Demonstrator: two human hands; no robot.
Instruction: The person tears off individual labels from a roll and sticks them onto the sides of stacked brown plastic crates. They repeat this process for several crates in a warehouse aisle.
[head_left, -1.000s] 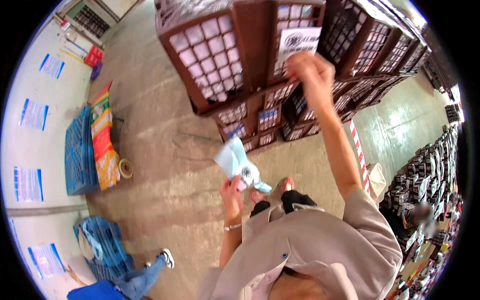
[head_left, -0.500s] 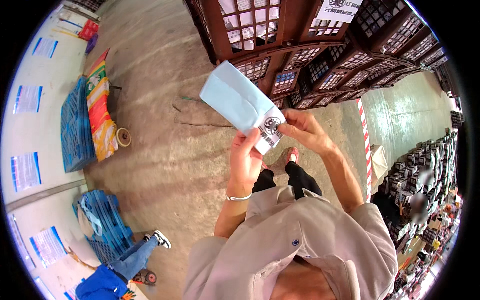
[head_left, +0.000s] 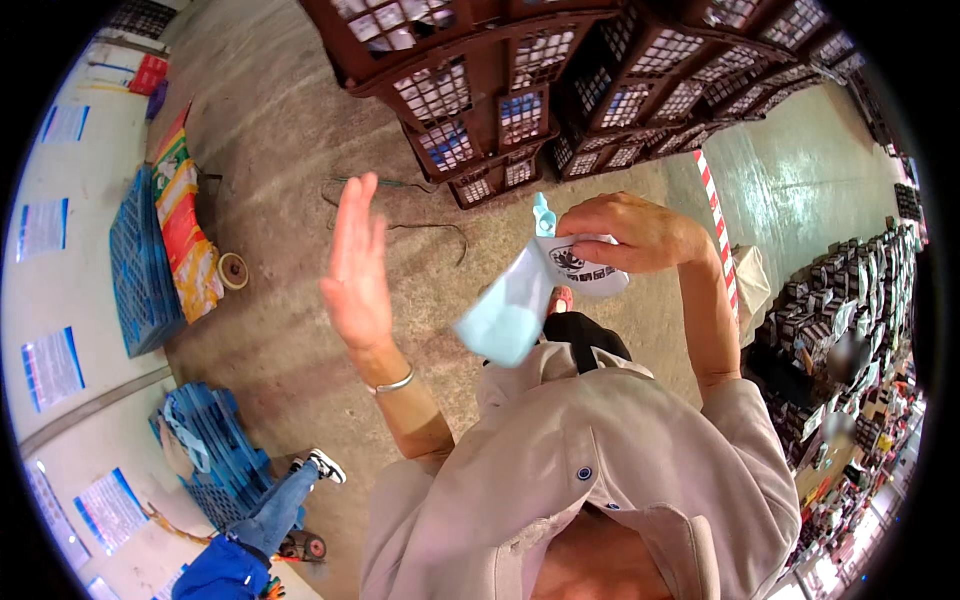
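While right hand [head_left: 635, 232] holds label [head_left: 602, 282] | brown crates [head_left: 488, 95] ahead | pallets [head_left: 138, 270] left

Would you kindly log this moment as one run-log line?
Left hand: open, empty | Right hand: holding white label, light-blue sheet adjoining | Ahead: stacked brown crates

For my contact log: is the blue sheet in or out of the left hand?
Out: the left hand is open, with floor between it and the blue sheet.

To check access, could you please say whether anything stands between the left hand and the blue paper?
Nothing visible stands between the left hand and the blue paper; the right hand holds the white printed sheet beyond it.
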